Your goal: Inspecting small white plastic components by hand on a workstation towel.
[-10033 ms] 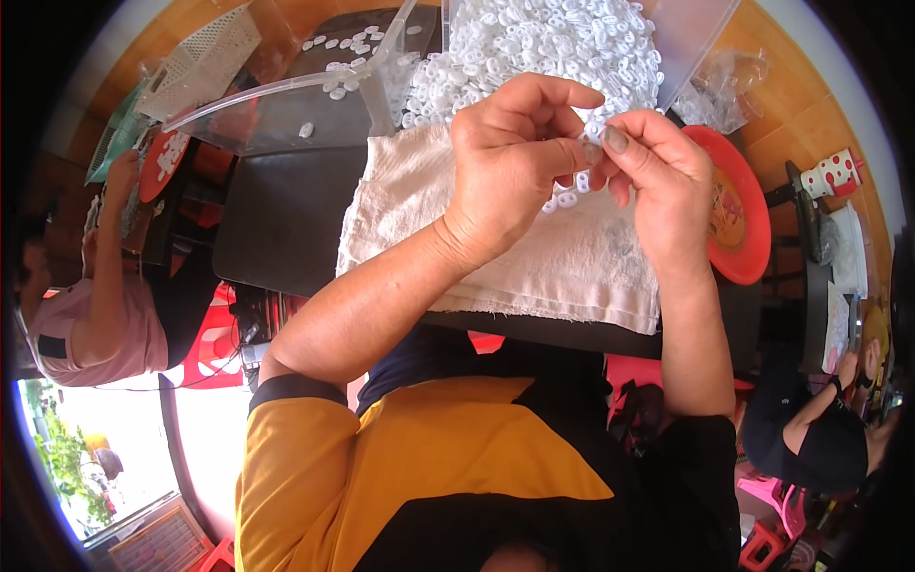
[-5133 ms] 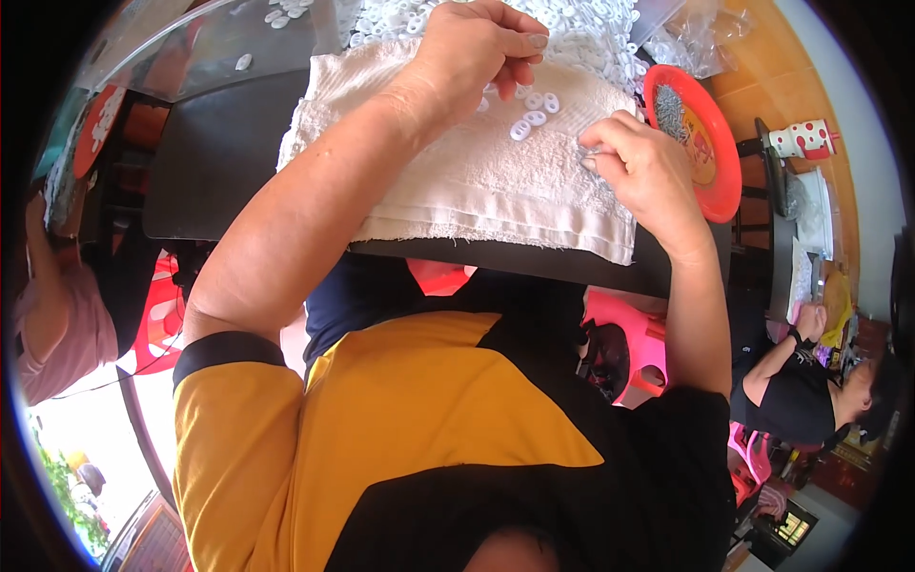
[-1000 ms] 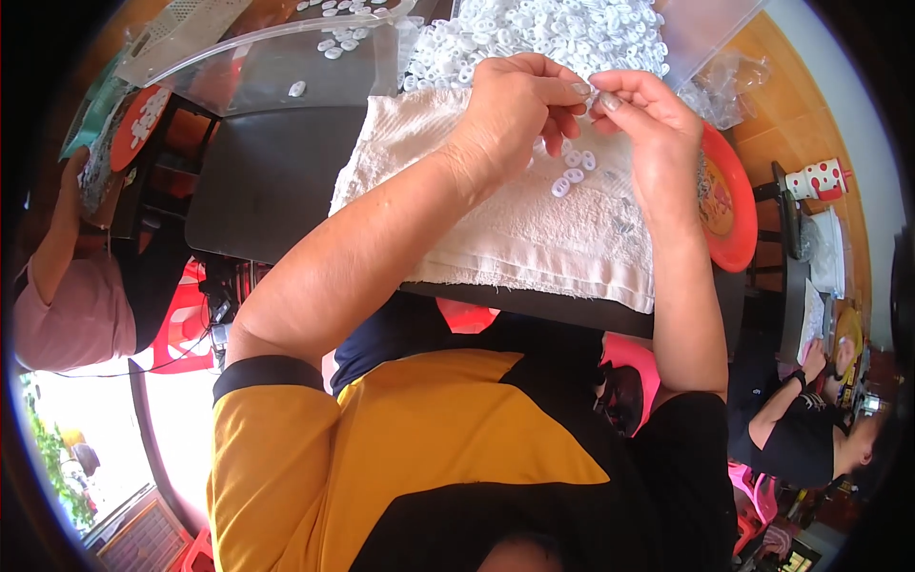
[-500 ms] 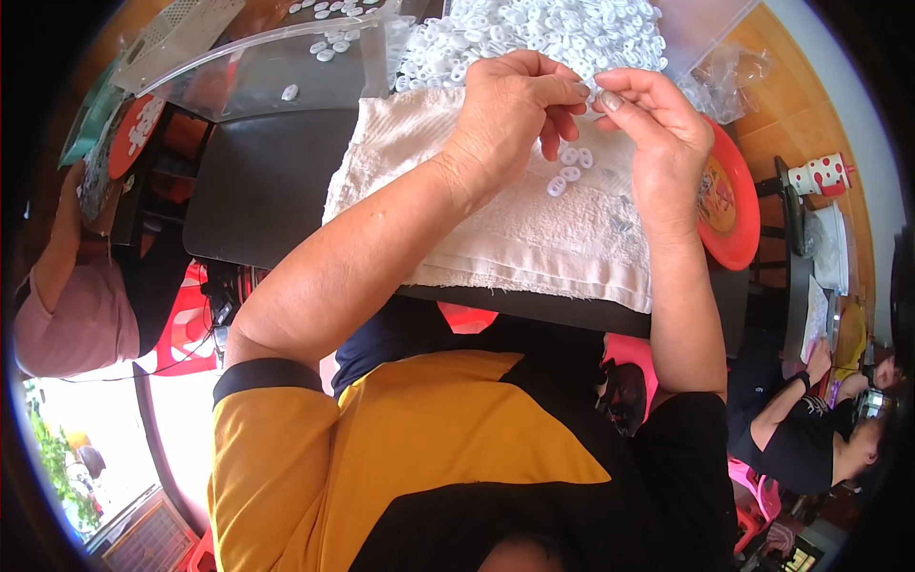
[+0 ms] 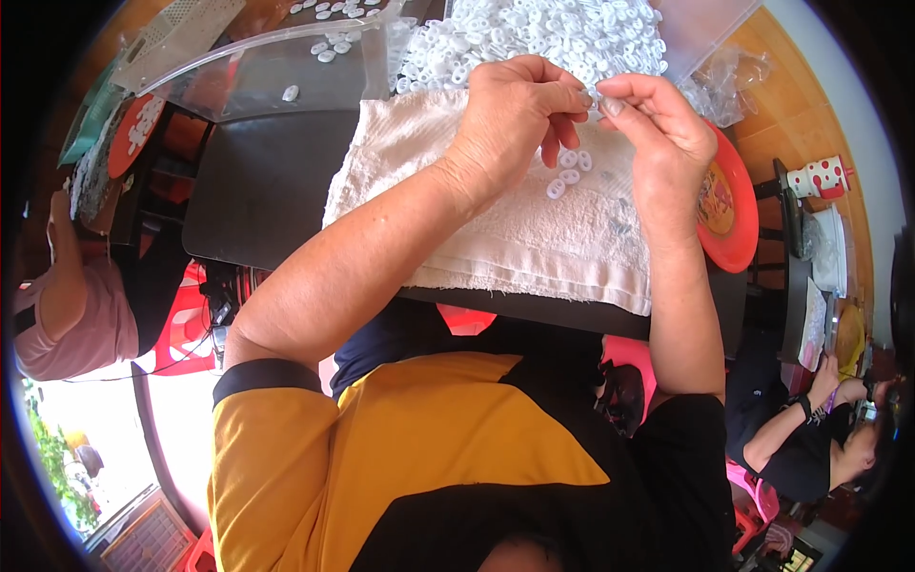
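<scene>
My left hand [image 5: 519, 114] and my right hand [image 5: 664, 129] meet fingertip to fingertip above the towel's far edge. Thumb and forefinger of each are closed in a pinch on a small white plastic piece [image 5: 594, 94], mostly covered by the fingers. Below them, several white oval pieces with two holes [image 5: 569, 175] lie loose on the cream towel [image 5: 534, 238]. Just beyond my fingers spreads a large heap of similar white oval pieces [image 5: 543, 38].
A clear plastic bin [image 5: 257, 86] stands at the far left on the dark table [image 5: 262, 191], with white pieces seen around it. A red round plate [image 5: 739, 205] sits beside my right forearm, near a crumpled clear bag [image 5: 729, 81]. Co-workers sit at both sides.
Both hands have shifted very slightly toward me and to the right, still pinching together. The co-workers at left and right have moved their arms.
</scene>
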{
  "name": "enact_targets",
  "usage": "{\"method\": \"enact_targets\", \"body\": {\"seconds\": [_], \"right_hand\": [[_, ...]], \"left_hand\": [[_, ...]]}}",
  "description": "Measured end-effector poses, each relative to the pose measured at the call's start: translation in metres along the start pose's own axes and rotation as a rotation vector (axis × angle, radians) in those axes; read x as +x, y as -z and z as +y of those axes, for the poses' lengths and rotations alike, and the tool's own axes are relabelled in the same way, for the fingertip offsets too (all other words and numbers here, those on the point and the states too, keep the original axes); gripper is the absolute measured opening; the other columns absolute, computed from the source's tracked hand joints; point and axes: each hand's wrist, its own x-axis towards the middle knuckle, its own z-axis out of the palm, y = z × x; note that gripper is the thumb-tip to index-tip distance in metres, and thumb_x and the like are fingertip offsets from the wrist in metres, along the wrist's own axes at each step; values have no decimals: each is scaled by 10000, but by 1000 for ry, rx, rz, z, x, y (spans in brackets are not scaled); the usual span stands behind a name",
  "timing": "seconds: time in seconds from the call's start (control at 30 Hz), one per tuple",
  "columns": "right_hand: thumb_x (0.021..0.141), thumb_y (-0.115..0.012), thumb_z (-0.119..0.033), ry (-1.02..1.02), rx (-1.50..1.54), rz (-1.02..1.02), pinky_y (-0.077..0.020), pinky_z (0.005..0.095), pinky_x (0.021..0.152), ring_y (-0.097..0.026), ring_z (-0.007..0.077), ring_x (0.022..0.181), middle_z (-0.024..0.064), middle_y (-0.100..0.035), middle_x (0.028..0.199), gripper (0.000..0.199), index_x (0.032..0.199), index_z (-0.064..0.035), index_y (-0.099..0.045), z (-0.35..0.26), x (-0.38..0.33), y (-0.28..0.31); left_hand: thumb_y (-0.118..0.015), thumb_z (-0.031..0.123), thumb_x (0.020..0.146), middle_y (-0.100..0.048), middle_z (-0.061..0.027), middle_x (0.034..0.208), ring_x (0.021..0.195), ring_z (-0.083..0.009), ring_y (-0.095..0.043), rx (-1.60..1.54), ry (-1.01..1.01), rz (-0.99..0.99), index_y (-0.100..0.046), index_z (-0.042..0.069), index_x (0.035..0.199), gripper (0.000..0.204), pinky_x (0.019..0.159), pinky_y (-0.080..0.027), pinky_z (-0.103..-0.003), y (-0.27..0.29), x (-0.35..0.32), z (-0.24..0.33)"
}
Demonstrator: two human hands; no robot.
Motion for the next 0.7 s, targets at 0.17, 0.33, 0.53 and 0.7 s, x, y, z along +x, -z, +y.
{"method": "enact_targets", "body": {"seconds": [0.17, 0.33, 0.53, 0.7], "right_hand": [[857, -591, 82, 118, -62, -57, -518, 228, 712, -611, 84, 813, 34, -658, 930, 147, 982, 27, -647, 2, 0, 1], [870, -578, 85, 173, -114, -61, -518, 225, 715, -611, 82, 816, 32, -653, 932, 150, 995, 23, -635, 9, -2, -5], [885, -581, 63, 88, -83, -40, -513, 231, 720, -614, 88, 820, 45, -655, 936, 156, 1031, 24, -620, 11, -1, -6], [897, -592, 22, 10, -13, -55, -504, 238, 737, -615, 96, 822, 60, -657, 937, 155, 1050, 24, -615, 4, -1, -3]], "left_hand": [[-625, 2, 806, -615, -83, 663, 508, -113, -585, 117, -54, 18, -600, -32, 793, 45, 377, -419, -234, -4, -4, 4], [-619, 38, 851, -630, -92, 703, 547, -118, -597, 193, -78, 3, -599, -44, 878, 89, 413, -422, -234, -2, -5, -1], [-613, 21, 843, -627, -103, 719, 553, -146, -602, 75, -2, 37, -588, -50, 896, 91, 415, -427, -256, -2, -3, -3], [-619, 20, 843, -633, -112, 737, 559, -157, -610, 51, 6, 25, -582, -53, 915, 109, 416, -428, -256, -1, -2, -2]]}}
